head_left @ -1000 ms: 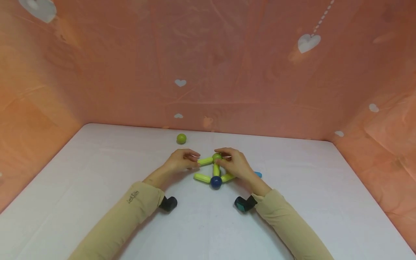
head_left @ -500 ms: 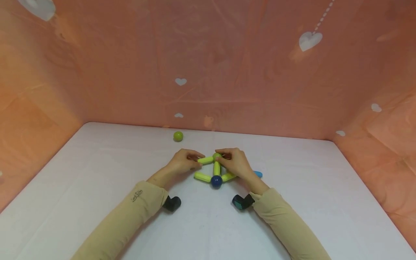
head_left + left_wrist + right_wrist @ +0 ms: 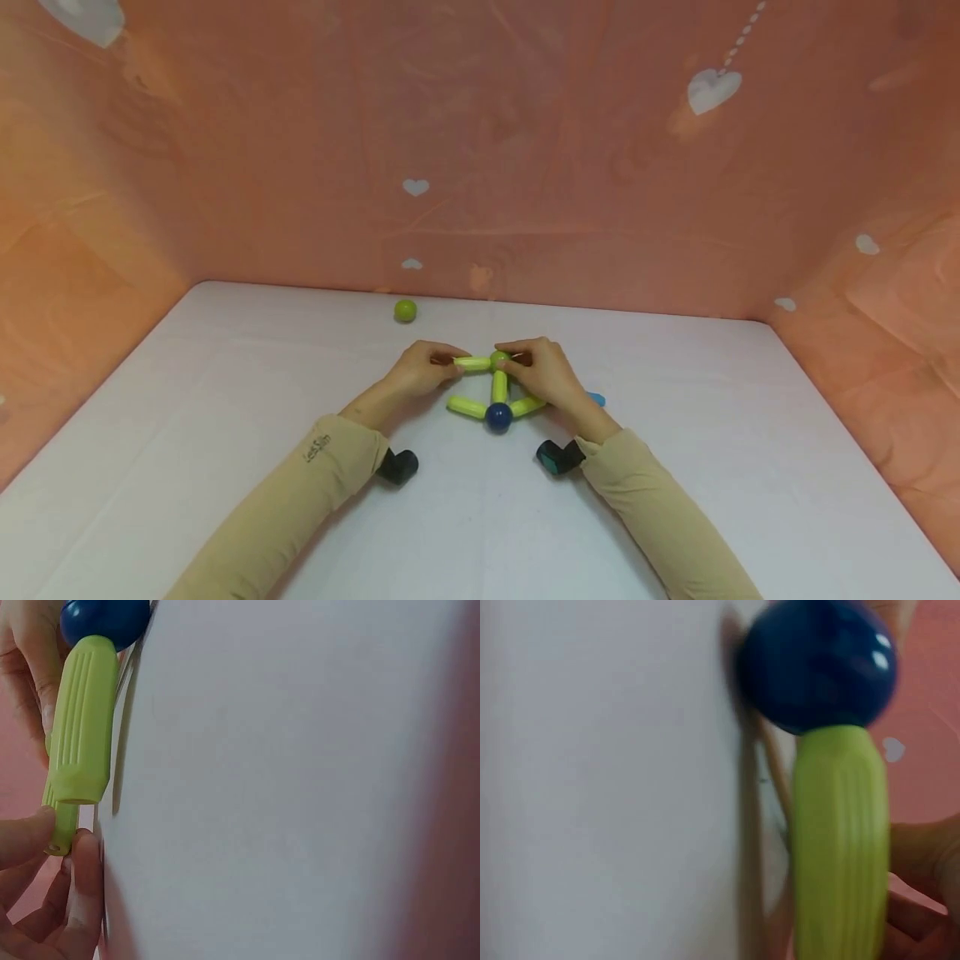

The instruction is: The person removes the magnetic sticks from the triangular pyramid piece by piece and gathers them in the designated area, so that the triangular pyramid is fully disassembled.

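Note:
Thumb and fingers of my left hand [image 3: 423, 369] pinch the outer end of a yellow-green rod [image 3: 473, 364], also seen in the left wrist view. That rod meets a green ball [image 3: 499, 361], which my right hand [image 3: 547, 372] grips between thumb and fingers. From the ball a second rod [image 3: 499, 387] runs to a dark blue ball [image 3: 498, 417] nearer the body. Two more rods fan out from the blue ball, one to the left [image 3: 467, 407] and one to the right [image 3: 528, 406], partly behind my right hand. In the right wrist view, a rod [image 3: 840, 847] and the blue ball [image 3: 819, 666] cover most of that hand.
A loose green ball [image 3: 405, 311] lies near the back edge of the white table [image 3: 225, 400]. A blue piece [image 3: 596, 399] shows just right of my right wrist. An orange-pink sheet with pale hearts stands behind the table and at both sides.
The loose green ball has shifted slightly left and back. The rod in my left hand now lies more level, its outer end raised in the view. Both hands keep their hold.

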A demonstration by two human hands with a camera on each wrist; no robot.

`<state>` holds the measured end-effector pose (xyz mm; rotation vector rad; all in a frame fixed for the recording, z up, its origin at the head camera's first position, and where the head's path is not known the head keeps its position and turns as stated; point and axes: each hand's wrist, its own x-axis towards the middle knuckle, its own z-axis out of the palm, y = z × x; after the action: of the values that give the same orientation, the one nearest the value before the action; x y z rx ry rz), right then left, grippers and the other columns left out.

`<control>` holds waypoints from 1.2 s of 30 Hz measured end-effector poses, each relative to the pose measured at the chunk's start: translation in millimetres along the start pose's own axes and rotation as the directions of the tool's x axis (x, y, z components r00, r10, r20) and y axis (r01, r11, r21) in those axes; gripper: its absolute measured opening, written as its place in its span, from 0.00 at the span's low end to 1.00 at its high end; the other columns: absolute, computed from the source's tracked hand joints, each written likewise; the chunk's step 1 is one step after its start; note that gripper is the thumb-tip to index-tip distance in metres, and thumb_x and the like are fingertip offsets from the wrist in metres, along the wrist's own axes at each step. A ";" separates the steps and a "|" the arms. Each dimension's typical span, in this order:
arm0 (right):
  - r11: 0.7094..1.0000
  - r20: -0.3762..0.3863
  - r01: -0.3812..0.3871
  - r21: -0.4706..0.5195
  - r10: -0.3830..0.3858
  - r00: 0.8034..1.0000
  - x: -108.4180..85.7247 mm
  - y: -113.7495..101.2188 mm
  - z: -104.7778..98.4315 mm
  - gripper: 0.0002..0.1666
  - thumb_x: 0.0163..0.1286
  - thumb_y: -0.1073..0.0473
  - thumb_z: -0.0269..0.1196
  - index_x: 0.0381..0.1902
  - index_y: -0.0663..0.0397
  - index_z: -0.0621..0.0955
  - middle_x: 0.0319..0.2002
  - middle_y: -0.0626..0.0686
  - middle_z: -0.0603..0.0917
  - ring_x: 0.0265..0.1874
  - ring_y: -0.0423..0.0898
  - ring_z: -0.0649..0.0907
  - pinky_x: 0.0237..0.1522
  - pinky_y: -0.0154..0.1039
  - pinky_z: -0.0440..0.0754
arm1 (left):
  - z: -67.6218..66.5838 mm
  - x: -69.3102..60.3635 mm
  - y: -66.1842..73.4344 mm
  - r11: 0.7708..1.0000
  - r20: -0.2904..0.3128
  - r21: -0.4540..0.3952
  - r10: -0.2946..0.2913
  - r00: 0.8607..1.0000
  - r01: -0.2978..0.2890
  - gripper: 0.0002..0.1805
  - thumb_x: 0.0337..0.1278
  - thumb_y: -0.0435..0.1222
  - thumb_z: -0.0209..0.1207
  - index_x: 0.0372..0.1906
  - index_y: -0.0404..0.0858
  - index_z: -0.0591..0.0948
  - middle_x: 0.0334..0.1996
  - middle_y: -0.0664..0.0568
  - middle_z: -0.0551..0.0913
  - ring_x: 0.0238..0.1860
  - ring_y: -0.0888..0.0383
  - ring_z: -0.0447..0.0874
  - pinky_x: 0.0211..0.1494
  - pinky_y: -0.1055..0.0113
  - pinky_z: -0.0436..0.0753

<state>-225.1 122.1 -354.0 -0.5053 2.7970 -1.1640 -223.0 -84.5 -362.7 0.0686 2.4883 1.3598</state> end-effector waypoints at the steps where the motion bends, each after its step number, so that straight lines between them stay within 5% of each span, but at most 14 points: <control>1: 1.000 0.013 0.014 -0.004 -0.014 1.000 0.1 0.7 -0.8 0.19 0.66 0.59 0.64 0.53 0.59 0.82 0.49 0.59 0.85 0.47 0.53 0.85 0.49 0.45 0.82 | 0.0 0.5 -0.1 1.000 0.003 -0.013 -0.004 1.000 0.004 0.15 0.63 0.32 0.58 0.54 0.37 0.82 0.45 0.42 0.82 0.38 0.57 0.80 0.41 0.69 0.79; 7: 0.998 0.055 0.059 0.001 -0.059 0.997 -0.4 2.1 -3.6 0.19 0.66 0.61 0.63 0.54 0.61 0.81 0.50 0.61 0.84 0.48 0.55 0.84 0.50 0.46 0.82 | -0.7 2.6 -0.4 0.998 0.015 -0.059 -0.027 1.000 0.028 0.16 0.64 0.30 0.55 0.56 0.36 0.80 0.46 0.40 0.80 0.32 0.60 0.79 0.37 0.73 0.79; 36: 1.000 0.009 0.011 0.014 -0.011 1.000 1.4 1.7 2.9 0.18 0.65 0.62 0.64 0.53 0.60 0.82 0.48 0.60 0.85 0.46 0.53 0.85 0.48 0.44 0.82 | 0.2 -3.0 0.4 0.997 0.019 -0.024 -0.070 0.997 0.071 0.16 0.67 0.35 0.55 0.56 0.35 0.80 0.52 0.42 0.81 0.41 0.58 0.80 0.46 0.69 0.80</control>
<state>-226.4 120.7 -357.2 -0.5246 2.7800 -1.1786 -220.2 -84.7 -361.7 -0.0121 2.4345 1.3546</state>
